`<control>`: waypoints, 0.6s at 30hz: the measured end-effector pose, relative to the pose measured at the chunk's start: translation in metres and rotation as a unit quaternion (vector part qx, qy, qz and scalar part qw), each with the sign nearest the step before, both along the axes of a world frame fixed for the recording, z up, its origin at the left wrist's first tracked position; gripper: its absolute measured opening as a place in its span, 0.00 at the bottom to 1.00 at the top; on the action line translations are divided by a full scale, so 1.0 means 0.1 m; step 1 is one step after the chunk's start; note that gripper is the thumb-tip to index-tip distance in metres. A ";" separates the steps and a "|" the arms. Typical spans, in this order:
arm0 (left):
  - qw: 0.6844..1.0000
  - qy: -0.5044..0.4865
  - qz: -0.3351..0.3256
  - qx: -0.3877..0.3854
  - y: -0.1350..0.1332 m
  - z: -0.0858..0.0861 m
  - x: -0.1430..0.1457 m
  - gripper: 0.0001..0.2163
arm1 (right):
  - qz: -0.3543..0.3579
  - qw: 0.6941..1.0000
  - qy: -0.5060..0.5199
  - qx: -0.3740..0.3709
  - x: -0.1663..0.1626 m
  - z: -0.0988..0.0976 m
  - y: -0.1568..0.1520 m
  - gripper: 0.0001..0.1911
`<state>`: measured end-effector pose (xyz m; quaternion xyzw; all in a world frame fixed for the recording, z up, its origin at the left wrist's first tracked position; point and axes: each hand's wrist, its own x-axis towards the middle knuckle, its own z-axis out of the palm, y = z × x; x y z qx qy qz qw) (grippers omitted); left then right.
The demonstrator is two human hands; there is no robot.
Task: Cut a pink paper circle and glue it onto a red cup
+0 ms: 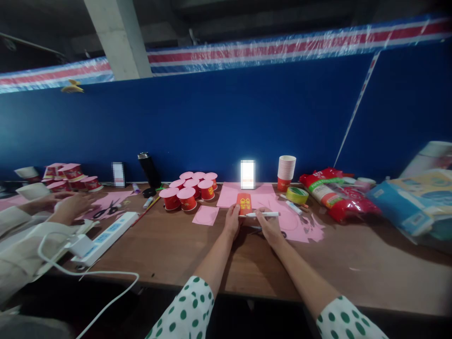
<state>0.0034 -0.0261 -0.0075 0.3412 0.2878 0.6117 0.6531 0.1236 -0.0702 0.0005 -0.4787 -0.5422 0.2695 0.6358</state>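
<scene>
- The left hand (232, 221), just below the middle of the frame, has its thumb and fingers closed on the left side of a red cup (244, 201).
- The red cup is a little right of the middle of the frame, with yellow letters on its side. Its long way runs up and down the frame.
- The right hand (269, 227), just to the right, pinches a white pen (268, 214).
- The white pen lies side to side, so it crosses the way the cup goes. Its thin end points left, at the low edge of the cup. I can't tell if they touch.
- The cup is up and to the right of the left hand, and up and to the left of the right hand. The left hand is nearer, since it holds the cup.
- Behind the cup is a big pink sheet (226, 195). Left of it stand red cups with pink tops (186, 193). A tall stack of cups (286, 167) stands to the right, near yellow tape (296, 196).
</scene>
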 end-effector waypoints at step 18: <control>1.000 -0.004 0.002 0.000 0.00 0.00 0.01 0.17 | -0.005 1.000 0.027 -0.001 0.01 -0.03 0.03 0.13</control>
